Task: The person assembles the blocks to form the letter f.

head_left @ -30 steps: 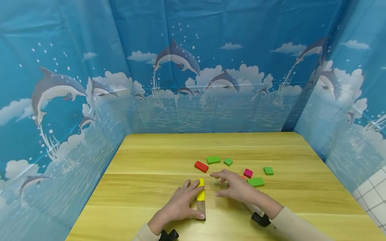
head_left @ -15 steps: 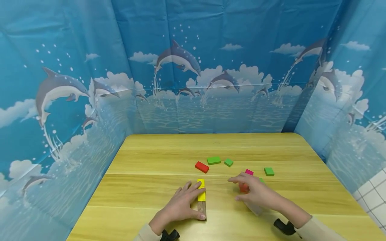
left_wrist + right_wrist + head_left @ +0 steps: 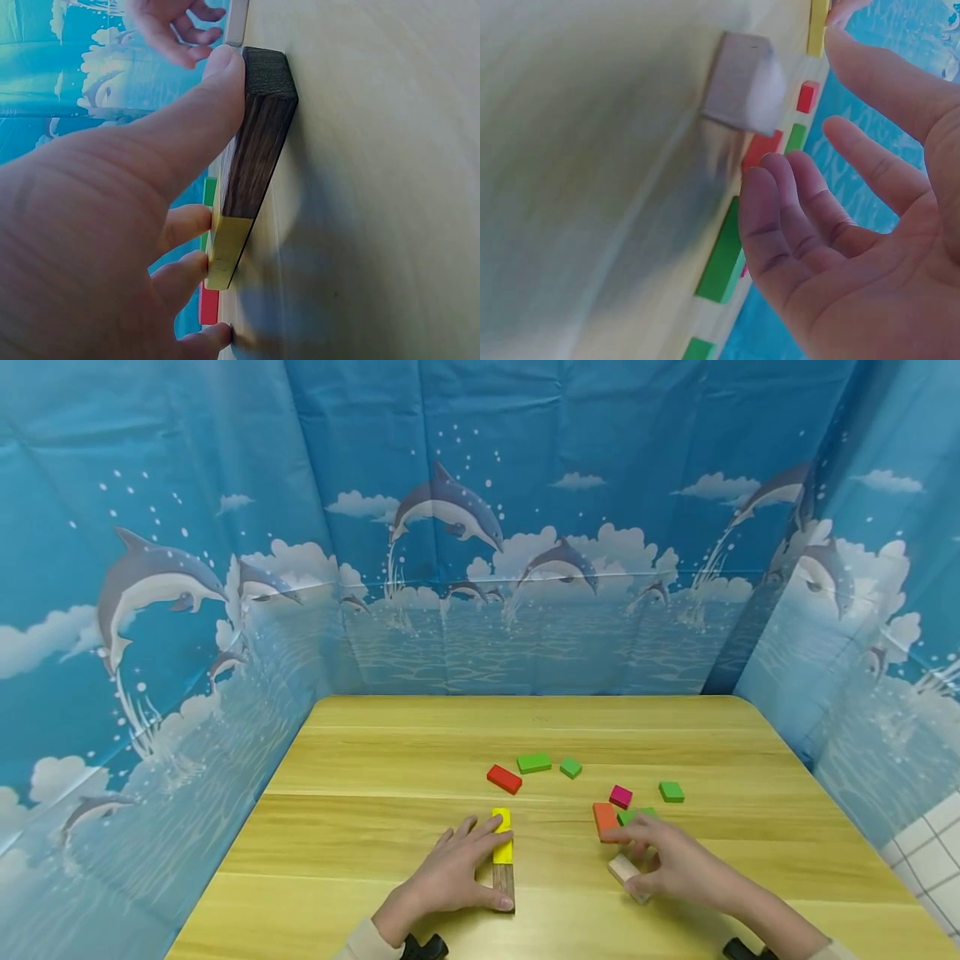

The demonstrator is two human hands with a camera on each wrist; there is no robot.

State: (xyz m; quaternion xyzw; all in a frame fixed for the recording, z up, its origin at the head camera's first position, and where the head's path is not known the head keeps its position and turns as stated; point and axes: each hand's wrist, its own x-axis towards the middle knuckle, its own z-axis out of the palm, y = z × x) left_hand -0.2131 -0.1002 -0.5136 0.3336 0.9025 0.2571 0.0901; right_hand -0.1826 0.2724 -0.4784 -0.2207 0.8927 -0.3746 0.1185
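Note:
My left hand rests on two blocks lying end to end, with its fingers on the yellow block and its thumb on the dark brown wooden block. In the left wrist view the thumb lies along the edge of the brown block. Over to the right, my right hand hovers at a pale wooden block, thumb and fingers apart. The right wrist view shows a gap between those fingers and the pale block. Behind it lies an orange-red block, near the fingertips.
A green block, partly behind the right hand, lies beside the orange-red one. Farther back are a magenta block, a small green block, a red block, a long green block and another small green block.
The right hand has moved right and toward me, from beside the yellow block to the pale wooden block, uncovering the orange-red block. The left hand stays on its two blocks.

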